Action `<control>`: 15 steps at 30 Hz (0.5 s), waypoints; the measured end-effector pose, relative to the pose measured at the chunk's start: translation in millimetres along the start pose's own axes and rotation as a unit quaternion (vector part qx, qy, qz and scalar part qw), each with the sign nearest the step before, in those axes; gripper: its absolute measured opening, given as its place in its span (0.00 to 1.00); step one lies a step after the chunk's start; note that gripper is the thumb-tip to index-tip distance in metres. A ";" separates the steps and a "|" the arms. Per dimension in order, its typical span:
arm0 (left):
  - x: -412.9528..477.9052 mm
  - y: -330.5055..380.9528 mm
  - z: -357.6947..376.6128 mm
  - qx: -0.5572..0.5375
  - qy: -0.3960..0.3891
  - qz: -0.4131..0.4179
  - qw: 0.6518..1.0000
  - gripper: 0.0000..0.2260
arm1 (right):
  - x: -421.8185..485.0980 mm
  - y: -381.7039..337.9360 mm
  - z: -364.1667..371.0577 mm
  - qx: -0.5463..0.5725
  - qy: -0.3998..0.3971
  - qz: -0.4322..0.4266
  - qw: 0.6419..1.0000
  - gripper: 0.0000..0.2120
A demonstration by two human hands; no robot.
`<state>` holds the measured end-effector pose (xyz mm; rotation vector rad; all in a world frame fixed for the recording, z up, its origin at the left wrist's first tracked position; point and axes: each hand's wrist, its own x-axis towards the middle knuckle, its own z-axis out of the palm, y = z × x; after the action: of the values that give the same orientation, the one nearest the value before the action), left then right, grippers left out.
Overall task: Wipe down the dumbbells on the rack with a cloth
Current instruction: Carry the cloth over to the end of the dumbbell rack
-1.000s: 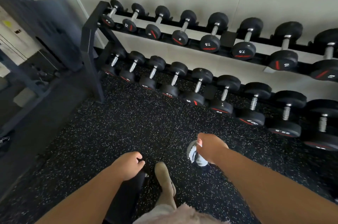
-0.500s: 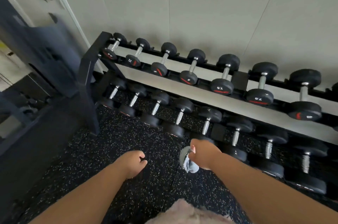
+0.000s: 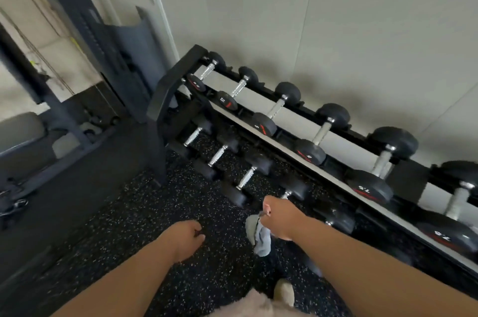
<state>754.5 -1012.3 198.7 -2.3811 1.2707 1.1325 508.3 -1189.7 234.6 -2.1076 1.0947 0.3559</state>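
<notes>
Nearest us, our left hand (image 3: pixel 185 239) is curled closed, apparently empty. Our right hand (image 3: pixel 280 218) grips the cloth (image 3: pixel 260 237), which hangs below its clenched fingers, forearm extended, in front of the rack's (image 3: pixel 165 94) lower tier. Dumbbells (image 3: pixel 261 123) fill both tiers.

Right hand (image 3: pixel 280 219) fisted on cloth (image 3: pixel 260 236), just short of rack (image 3: pixel 165 99); left hand (image 3: pixel 185 237) curled, left of it.
</notes>
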 end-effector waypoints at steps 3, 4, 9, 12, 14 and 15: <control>10.6 5.7 -19.0 -0.020 0.008 -0.027 0.999 0.22 | 36.1 -2.2 -18.5 -0.007 -0.024 -0.020 0.999 0.06; 14.8 7.6 -24.4 -0.030 0.011 -0.032 0.999 0.22 | 47.5 -4.1 -24.3 -0.015 -0.031 -0.029 0.999 0.07; 30.2 14.0 -51.9 -0.071 0.027 -0.040 0.996 0.22 | 100.5 -19.4 -41.6 -0.057 -0.050 -0.074 0.994 0.09; 41.1 4.9 -75.1 -0.096 0.044 -0.035 0.994 0.23 | 128.5 -37.9 -45.5 -0.057 -0.049 -0.076 0.994 0.08; 53.3 -11.0 -89.7 -0.112 0.047 -0.038 0.992 0.23 | 148.1 -54.2 -46.0 -0.062 -0.049 -0.081 0.994 0.08; 60.2 -20.9 -96.8 -0.119 0.047 -0.040 0.991 0.23 | 157.8 -64.2 -46.0 -0.068 -0.046 -0.085 0.993 0.09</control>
<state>842.1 -1085.7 218.3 -2.6609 1.1102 1.2218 650.4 -1292.1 213.1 -2.2619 0.8519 0.4527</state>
